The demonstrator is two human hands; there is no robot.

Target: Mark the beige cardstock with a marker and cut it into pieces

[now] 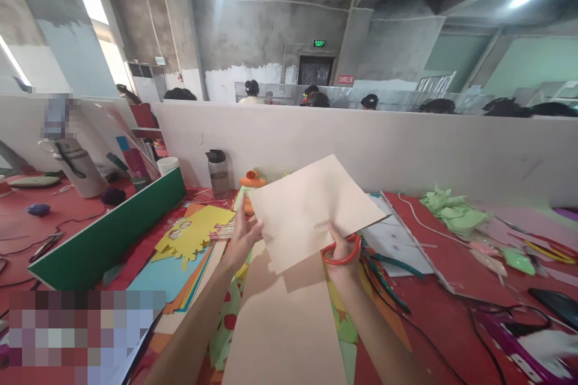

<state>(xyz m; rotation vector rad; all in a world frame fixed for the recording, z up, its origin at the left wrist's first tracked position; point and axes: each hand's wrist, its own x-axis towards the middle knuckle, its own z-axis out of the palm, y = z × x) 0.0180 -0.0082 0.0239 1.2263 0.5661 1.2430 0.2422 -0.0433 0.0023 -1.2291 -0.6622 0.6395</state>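
My right hand [345, 258] grips a cream sheet of paper [311, 210], its thumb flat on the near side. Orange-red scissor handles [342, 251] loop around that same hand; a dark blade tip shows past the sheet's right corner, the rest being hidden behind the paper. At the sheet's left edge is my left hand [244, 237], index finger pointing up and thumb apart from it, the thumb at or touching the edge. Below the raised sheet, a longer cream sheet [284, 325] lies across the table in front of me.
Left lie a yellow cut-out [194, 231], coloured sheets [167, 274] and a green board [117, 234]. Pliers with teal handles [391, 277] rest right, near a dark cable. Behind stand a water bottle [218, 174] and a white partition [406, 144]. Green scraps [451, 209] sit far right.
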